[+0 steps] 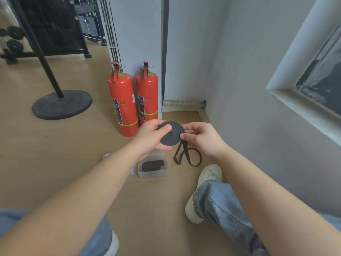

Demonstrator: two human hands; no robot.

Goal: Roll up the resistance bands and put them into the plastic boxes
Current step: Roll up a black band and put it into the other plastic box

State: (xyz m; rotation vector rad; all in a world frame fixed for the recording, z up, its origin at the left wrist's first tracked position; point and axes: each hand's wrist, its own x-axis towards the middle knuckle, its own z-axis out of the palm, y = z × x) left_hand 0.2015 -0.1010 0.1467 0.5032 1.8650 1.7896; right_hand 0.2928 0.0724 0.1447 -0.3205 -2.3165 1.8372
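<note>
Two hands hold one black resistance band (170, 134) in the air above the plastic box (153, 174), wound most of the way into a flat coil. The left hand (147, 138) clamps the coil, thumb on its upper face and fingers beneath. The right hand (203, 139) pinches the coil's rim on the opposite side. A loose tail (186, 157) hangs from the coil toward the floor, just right of the box. Inside the box lies another rolled band (152, 165). The band looks light, soft and springy, and its rubbery surface should give good grip. It will likely unwind if the pressure slackens. It is best held flat across both faces, with a finger on the outer end, until the box walls contain it.
</note>
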